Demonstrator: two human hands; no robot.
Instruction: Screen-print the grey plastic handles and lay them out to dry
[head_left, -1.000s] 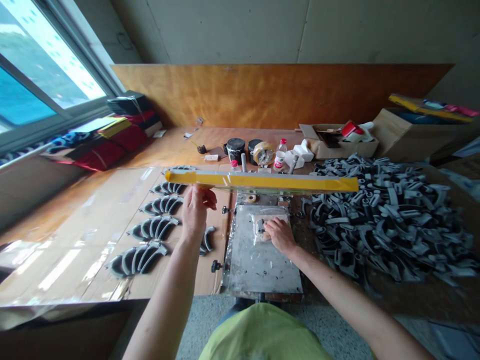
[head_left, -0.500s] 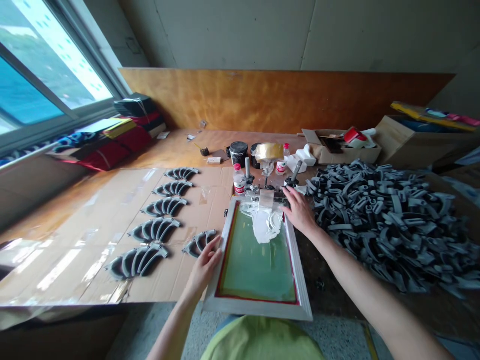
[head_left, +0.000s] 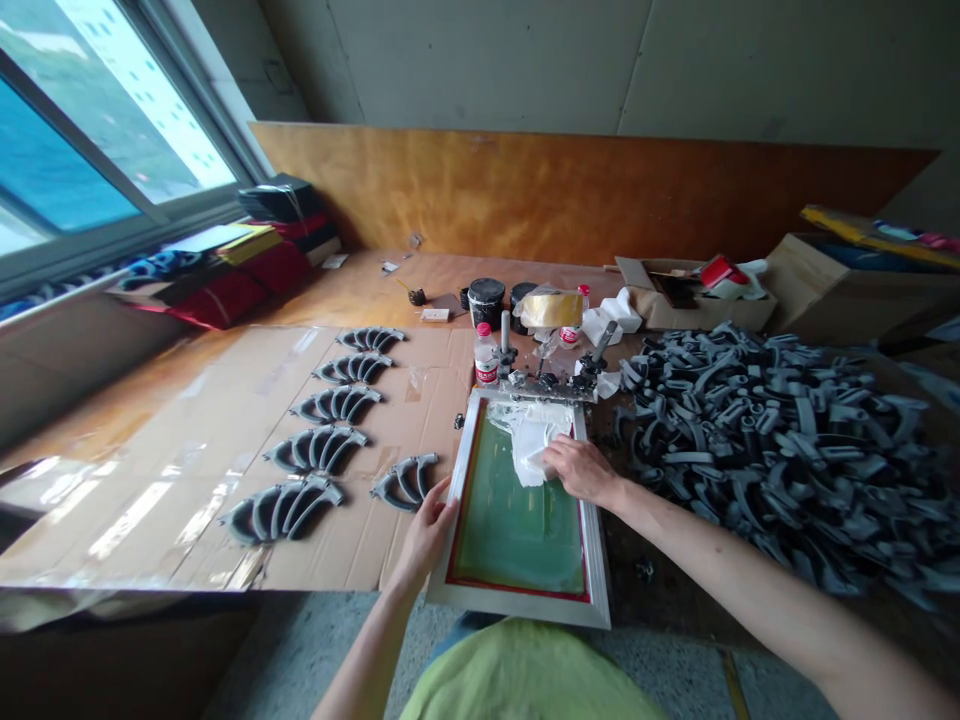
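While the screen frame (head_left: 519,607) lay flat on the counter (head_left: 360,285), held at its far end by hinge clamps (head_left: 547,388), its green mesh (head_left: 517,535) faced upward. A white mass (head_left: 529,438) was bunched across the far end of the mesh; whether it was paste or film could not be confirmed. The right grip (head_left: 581,472) was open, its fingers extended and resting on that mass, clamped on nothing. The left grip (head_left: 424,535) stood at the frame's left edge, fingers curled against it; whether it was clamped could not be determined. Just left of that grip lay a single curved grey part (head_left: 405,482), beyond which five more (head_left: 319,450) sat in a row on a cardboard sheet (head_left: 352,545). A large heap of similar grey parts (head_left: 772,450) lay right of the frame. Beyond the clamps stood a plastic bottle (head_left: 486,357) and a black tin (head_left: 486,302).
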